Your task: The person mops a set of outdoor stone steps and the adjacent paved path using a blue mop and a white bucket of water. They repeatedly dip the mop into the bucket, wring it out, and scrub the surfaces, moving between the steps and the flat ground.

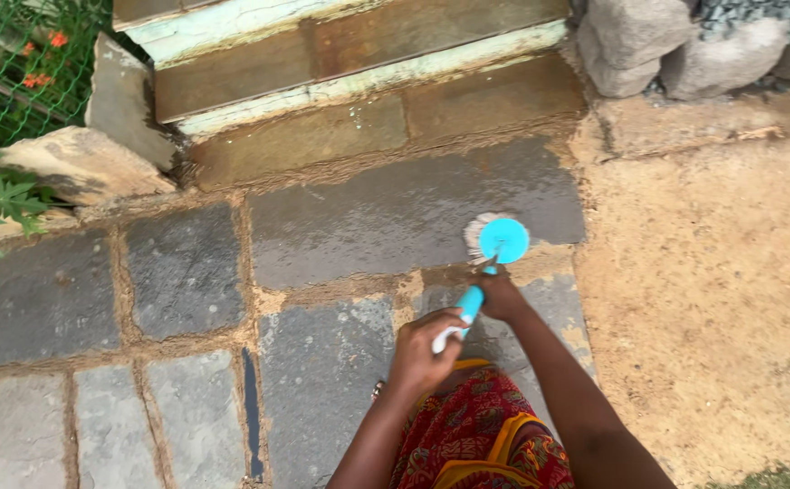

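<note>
Both hands share one grip on a turquoise scrubbing brush [490,263]: the left hand [422,353] is wrapped tight around the pale near end of the handle, and the right hand [501,294] clasps the handle farther up, just behind the head. The brush's long axis runs from the left hand up and to the right, away from the body, so the round head with its whitish bristles lies beyond the right hand, which is the nearer of the two to it. The head presses on a wet grey paving slab [395,217], close to the slab's right edge where sandy ground [703,272] begins. Worn stone steps [340,63] rise just beyond. No packages, labels or signs show anywhere. A red patterned garment [476,435] hangs below the arms.
</note>
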